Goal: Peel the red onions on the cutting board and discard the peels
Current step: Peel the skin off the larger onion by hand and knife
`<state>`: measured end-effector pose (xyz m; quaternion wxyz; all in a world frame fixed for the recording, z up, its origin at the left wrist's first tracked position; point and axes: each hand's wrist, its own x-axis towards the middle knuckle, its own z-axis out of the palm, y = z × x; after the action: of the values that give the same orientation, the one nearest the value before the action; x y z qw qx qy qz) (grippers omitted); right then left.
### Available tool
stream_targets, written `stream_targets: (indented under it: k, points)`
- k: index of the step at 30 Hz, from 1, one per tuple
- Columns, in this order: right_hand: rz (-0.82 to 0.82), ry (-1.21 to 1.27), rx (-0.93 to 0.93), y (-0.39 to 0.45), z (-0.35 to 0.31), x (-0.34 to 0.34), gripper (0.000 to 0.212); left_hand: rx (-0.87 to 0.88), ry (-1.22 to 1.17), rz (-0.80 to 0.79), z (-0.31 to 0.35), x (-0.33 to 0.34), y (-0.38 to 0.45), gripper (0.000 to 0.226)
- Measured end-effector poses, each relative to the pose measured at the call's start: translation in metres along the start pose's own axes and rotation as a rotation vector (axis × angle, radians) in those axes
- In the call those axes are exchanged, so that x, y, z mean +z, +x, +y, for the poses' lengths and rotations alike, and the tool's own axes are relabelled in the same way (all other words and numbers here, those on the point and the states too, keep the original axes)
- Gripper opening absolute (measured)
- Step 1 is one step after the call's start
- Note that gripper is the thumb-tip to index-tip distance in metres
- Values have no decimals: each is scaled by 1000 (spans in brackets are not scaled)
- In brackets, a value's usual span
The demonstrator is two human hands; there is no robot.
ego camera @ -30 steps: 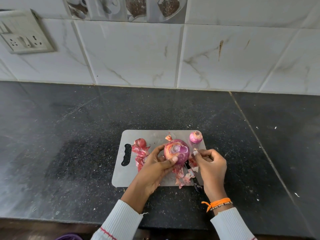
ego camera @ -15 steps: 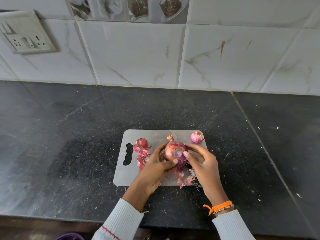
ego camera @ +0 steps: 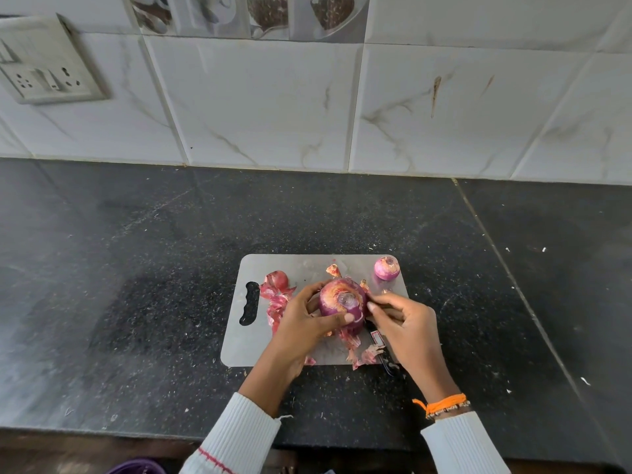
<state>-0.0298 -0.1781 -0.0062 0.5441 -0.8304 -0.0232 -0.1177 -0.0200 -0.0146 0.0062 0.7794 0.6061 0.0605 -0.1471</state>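
A large red onion (ego camera: pixel 342 299), partly peeled, is held over the grey cutting board (ego camera: pixel 307 265). My left hand (ego camera: pixel 304 323) grips it from the left, thumb across its front. My right hand (ego camera: pixel 403 323) pinches the skin at the onion's right side. A small peeled onion (ego camera: pixel 387 268) sits at the board's far right corner. Another small onion (ego camera: pixel 277 279), still in its skin, lies at the left among loose peels (ego camera: pixel 275 302). More peels (ego camera: pixel 362 354) lie at the board's near edge under my hands.
A dark-handled knife (ego camera: pixel 384 360) lies on the board's near right edge, mostly hidden by my right hand. The board sits on a black stone counter (ego camera: pixel 136 268) backed by a tiled wall with a switch socket (ego camera: pixel 44 70). A purple object (ego camera: pixel 136 468) shows below the counter edge.
My right hand came in from the right to the onion and now pinches skin at its right side. My left hand has turned the onion slightly while gripping it.
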Motion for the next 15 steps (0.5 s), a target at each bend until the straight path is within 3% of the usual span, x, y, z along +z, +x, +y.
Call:
stream_targets:
  k: [6, 10, 15]
  points:
    - [-78, 47, 41, -1, 2, -1, 37, -1, 10, 31, -4, 1, 1, 56]
    - [-77, 49, 43, 1, 1, 0, 33, 2, 41, 33, -3, -1, 2, 54]
    - [-78, 37, 40, 3, -3, -2, 27, 0, 33, 1, 0, -5, 4, 67]
